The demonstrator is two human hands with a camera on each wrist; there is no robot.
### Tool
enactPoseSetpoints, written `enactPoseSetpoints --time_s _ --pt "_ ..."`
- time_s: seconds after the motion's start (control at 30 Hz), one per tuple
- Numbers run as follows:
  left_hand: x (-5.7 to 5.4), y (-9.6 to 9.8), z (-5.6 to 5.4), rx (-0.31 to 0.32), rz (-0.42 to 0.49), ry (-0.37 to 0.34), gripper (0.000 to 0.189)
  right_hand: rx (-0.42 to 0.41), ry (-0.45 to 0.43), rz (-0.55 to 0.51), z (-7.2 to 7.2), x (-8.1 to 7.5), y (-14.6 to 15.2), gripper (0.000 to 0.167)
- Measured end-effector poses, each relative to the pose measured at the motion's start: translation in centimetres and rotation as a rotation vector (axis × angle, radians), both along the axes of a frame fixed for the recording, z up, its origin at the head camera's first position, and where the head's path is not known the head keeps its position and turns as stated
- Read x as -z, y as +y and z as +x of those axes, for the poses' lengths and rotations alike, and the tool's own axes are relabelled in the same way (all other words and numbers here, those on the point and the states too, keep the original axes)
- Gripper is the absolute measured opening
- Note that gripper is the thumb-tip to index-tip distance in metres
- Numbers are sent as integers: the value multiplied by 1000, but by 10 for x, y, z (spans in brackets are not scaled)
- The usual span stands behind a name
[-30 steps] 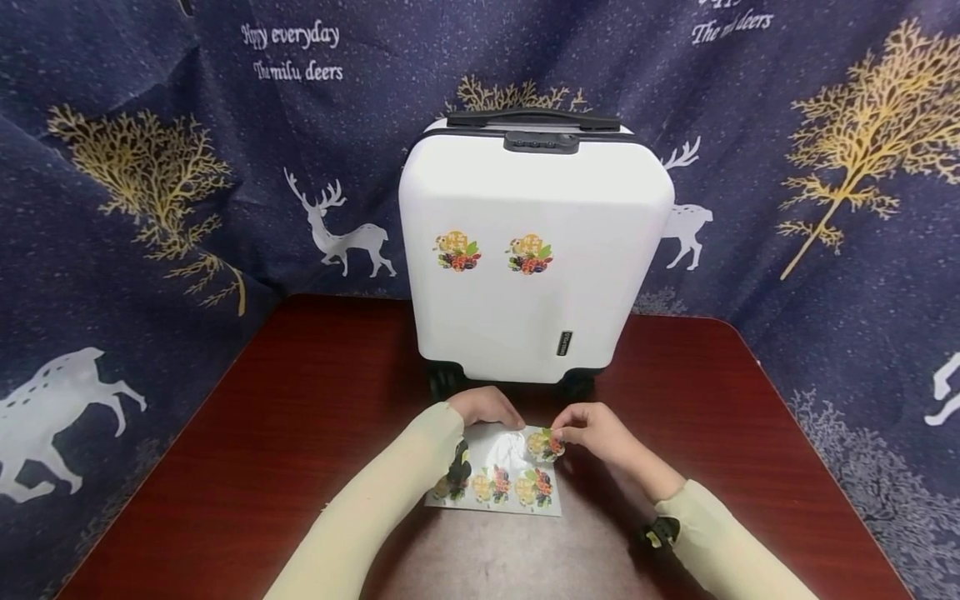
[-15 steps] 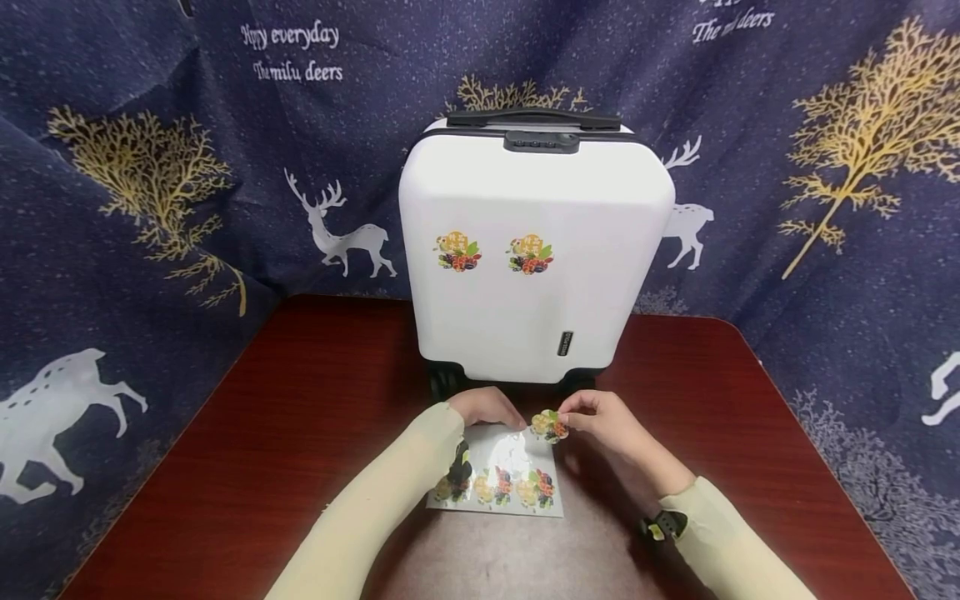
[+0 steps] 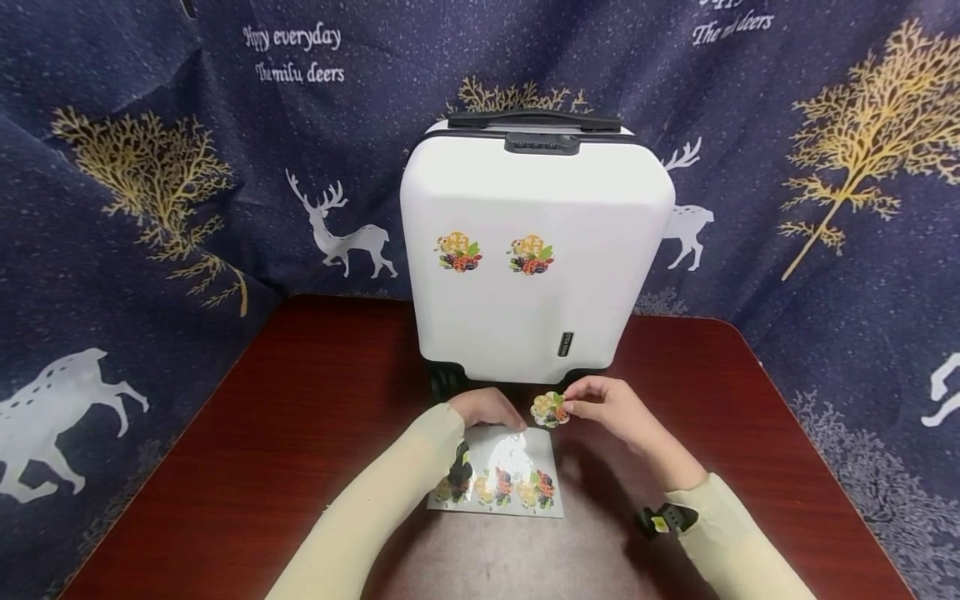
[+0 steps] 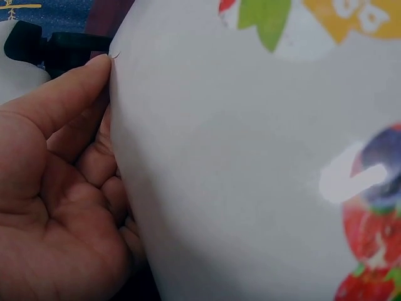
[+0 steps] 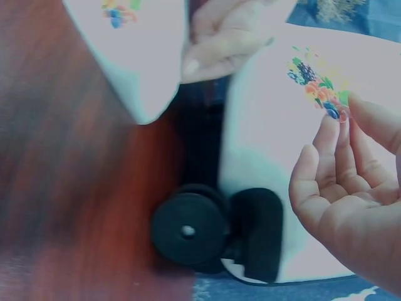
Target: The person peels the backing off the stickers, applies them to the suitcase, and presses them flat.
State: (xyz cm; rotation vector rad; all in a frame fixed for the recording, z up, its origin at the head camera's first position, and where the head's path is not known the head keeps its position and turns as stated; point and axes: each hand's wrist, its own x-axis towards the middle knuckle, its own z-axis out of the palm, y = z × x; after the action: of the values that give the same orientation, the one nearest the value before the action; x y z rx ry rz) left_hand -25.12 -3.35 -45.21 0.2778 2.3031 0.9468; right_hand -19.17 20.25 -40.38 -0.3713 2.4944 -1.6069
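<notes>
A fruit-print sticker (image 3: pixel 550 410) is pinched by its edge between the thumb and fingers of my right hand (image 3: pixel 611 412), above the sheet's far right corner. In the right wrist view the sticker (image 5: pixel 317 89) shows its colourful print past the fingertips. My left hand (image 3: pixel 489 407) grips the far edge of the white sticker sheet (image 3: pixel 517 446), thumb on top and fingers curled behind, as the left wrist view of the hand (image 4: pixel 69 169) shows. Several fruit stickers (image 3: pixel 536 489) line the sheet's near row; the left sleeve and wrist camera cover part of it.
Behind the hands a white suitcase (image 3: pixel 487 317) stands upright on the dark red table (image 3: pixel 330 400). Two fruit stickers (image 3: pixel 532 255) are on its upper front. Its black wheels (image 5: pixel 188 229) are close beyond the hands. A blue deer-print cloth (image 3: pixel 337 125) hangs behind.
My right hand has lifted the sticker off the sheet's right side and moved it away towards the suitcase. The left hand has stayed at the sheet's far edge.
</notes>
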Motion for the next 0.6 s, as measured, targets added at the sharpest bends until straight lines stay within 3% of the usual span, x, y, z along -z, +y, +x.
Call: enactPoseSetpoints --time_s 0.43,0.6 --pt "-2 -1 3 20 -2 26 25 88 66 -36 -1 -40 5 28" --pt "-2 0 3 15 -4 28 25 113 70 -107 -1 -55 6 14"
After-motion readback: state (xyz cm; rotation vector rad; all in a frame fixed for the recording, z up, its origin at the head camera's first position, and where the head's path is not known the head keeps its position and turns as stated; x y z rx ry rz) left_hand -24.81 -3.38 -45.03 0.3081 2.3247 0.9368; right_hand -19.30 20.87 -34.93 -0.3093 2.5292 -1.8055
